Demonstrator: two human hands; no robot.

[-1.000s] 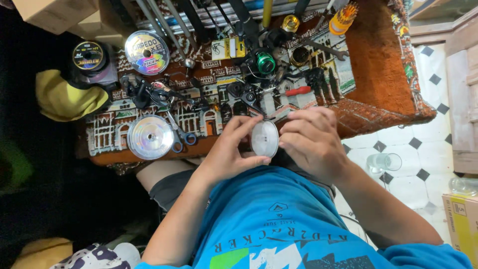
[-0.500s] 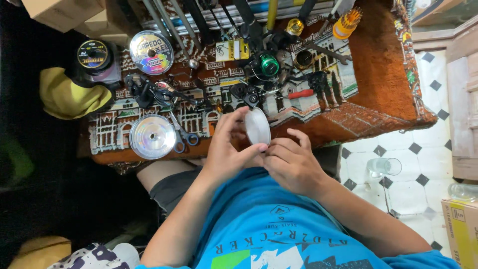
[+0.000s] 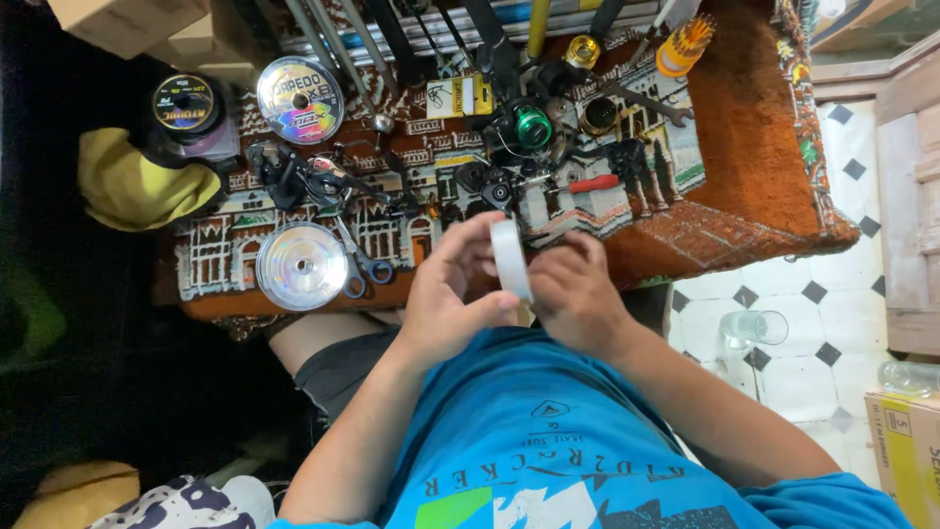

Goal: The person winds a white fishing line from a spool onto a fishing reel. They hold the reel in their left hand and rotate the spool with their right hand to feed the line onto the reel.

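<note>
Both hands together at chest height, over the near edge of the rug. Left hand (image 3: 446, 294) and right hand (image 3: 578, 294) pinch a thin white disc-shaped spool (image 3: 510, 261) between them, the disc turned edge-on to the camera, fingers of each hand closed on its rim and faces. Beneath and beyond: a woven rug (image 3: 754, 147), rust-orange with a pale building pattern, serving as the work surface, fringed at the right side. Just left of the hands, a clear plastic line spool (image 3: 301, 265) lies flat, with blue-handled scissors (image 3: 362, 264) touching its right side. Farther out, a second clear spool with an iridescent round label (image 3: 300, 99), and a dark spool with a yellow-and-black label (image 3: 185, 103) at the rug's left corner beside a yellow cloth (image 3: 137, 186). Centre of rug: a green fishing reel (image 3: 532, 127), black reel parts, a red-handled tool (image 3: 590, 183), and a small yellow card package (image 3: 458, 96). Rods (image 3: 392, 29) lie along the far edge. Right: white floor tiles with black diamonds (image 3: 783, 294), a clear glass (image 3: 752, 327) standing on them, and a cardboard box (image 3: 906, 441) at lower right.
</note>
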